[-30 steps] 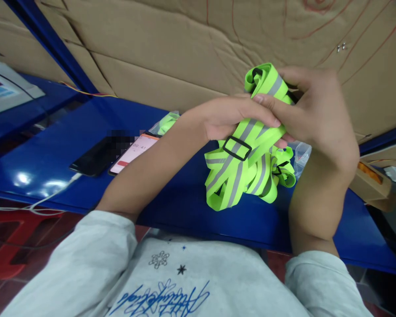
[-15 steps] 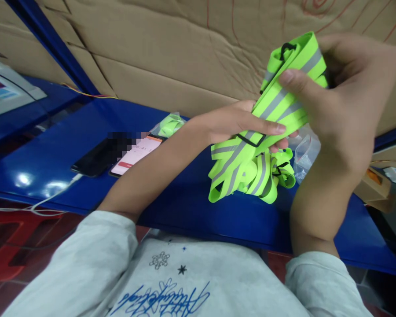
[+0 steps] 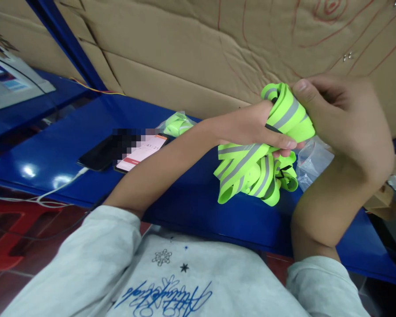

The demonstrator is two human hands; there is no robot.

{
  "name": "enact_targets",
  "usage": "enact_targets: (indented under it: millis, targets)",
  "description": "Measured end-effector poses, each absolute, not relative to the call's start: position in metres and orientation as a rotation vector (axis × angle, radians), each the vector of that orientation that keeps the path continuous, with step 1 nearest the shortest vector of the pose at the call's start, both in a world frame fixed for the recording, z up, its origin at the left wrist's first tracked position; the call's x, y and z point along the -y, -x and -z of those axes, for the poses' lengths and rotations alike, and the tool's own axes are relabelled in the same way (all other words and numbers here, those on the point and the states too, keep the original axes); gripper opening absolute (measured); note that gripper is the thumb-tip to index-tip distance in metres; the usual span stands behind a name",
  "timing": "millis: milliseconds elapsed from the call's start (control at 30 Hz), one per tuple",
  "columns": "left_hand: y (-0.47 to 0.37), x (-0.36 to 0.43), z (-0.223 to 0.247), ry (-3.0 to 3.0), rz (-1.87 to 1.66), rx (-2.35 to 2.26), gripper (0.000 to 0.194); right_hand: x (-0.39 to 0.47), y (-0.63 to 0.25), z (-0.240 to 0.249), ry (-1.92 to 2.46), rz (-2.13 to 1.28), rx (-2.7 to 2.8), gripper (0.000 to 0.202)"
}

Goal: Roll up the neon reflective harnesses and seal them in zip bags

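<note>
A neon yellow-green reflective strap [image 3: 288, 112] with grey stripes is folded into a bundle above the table. My left hand [image 3: 247, 123] is closed around its lower part, thumb across the front and fingertips showing underneath. At the bundle's upper right edge, my right hand [image 3: 350, 119] is closed, thumb pressed to the fabric; its other fingers are largely hidden behind. Loose loops of the same strap material [image 3: 257, 176], with black fittings, hang and lie in a heap under my left hand. A clear plastic bag [image 3: 313, 160] lies just right of the heap.
On the blue table [image 3: 191, 207], a lit phone [image 3: 143, 152] and a black device [image 3: 97, 154] with a white cable lie left of my forearm. Behind them is a bagged yellow-green strap [image 3: 178, 125]. Cardboard [image 3: 185, 57] lines the back; a small open box [image 3: 381, 202] stands at right.
The upper part of the bundle has been folded down and is now shorter and rounder. My right hand has moved lower, and its thumb has shifted to the bundle's edge.
</note>
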State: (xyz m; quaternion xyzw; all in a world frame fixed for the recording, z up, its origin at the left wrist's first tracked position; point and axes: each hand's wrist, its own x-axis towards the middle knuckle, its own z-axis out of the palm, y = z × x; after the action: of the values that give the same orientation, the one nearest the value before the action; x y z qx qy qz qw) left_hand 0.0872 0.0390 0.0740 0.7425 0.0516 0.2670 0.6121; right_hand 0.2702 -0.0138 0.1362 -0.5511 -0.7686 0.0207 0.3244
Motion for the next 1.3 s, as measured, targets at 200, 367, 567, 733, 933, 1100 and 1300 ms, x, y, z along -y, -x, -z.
enact_targets:
  millis: [200,367,567,733,933,1100,1300]
  targets:
    - [-0.087,-0.046,-0.071,-1.712,-0.688,-0.107,0.019,0.014,-0.269,-0.138,1.234,-0.104,2.496,0.057]
    - [-0.077,-0.042,-0.078,-1.546,-0.59,0.001,0.014,0.018,-0.264,-0.141,1.289,-0.053,2.386,0.044]
    - [-0.079,-0.046,-0.071,-1.378,-0.4,0.027,0.03,0.029,-0.267,-0.144,1.277,0.121,2.125,0.044]
    - [-0.076,-0.043,-0.076,-1.655,-0.369,-0.105,0.028,0.031,-0.262,-0.141,1.309,0.194,1.8,0.042]
    - [-0.071,-0.038,-0.089,-1.824,-0.39,-0.054,0.026,0.032,-0.254,-0.142,1.169,-0.117,1.643,0.023]
    - [-0.062,-0.034,-0.098,-1.838,-0.465,-0.173,0.023,0.016,-0.262,-0.134,1.19,-0.329,1.584,0.034]
    - [-0.061,-0.038,-0.093,-1.811,-0.603,-0.178,0.029,-0.014,-0.268,-0.12,1.216,-0.315,1.835,0.042]
